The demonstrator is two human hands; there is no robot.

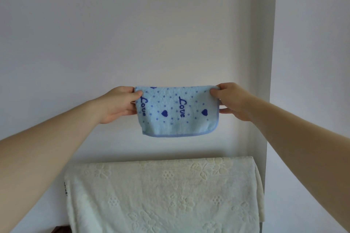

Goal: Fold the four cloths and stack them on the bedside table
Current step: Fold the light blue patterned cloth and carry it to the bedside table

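Up in the air goes the blue cloth [176, 111], held out flat and facing us, right in the middle of the view. It's pale blue terry, dotted all over, with dark blue hearts and the word "Love" printed twice. A darker blue trim runs along its bottom edge and curls up the right side. The top edge is soft and rounded with no trim showing, so it looks doubled over, hanging as a wide, short rectangle with the lower edge sagging a little to the left.

The left hand [119, 103] has the top left corner, thumb on the front face and fingers curled behind, pinching the fabric. The right hand [233, 100] mirrors it at the top right corner, thumb pressed on the front, the other fingers tucked behind the cloth's side edge. Both bare forearms reach in from the lower corners of the view, stretched out and drawing the cloth taut between them.

The cloth touches nothing but those two hands. Well below it sits a cream cover [162, 195], plush and embossed with flowers, draped over something whose shape is hidden. Behind everything is a plain white wall [132, 24], with a corner stepping out on the right. A dark brown corner [60, 230] peeks out at the bottom left beside the cover.
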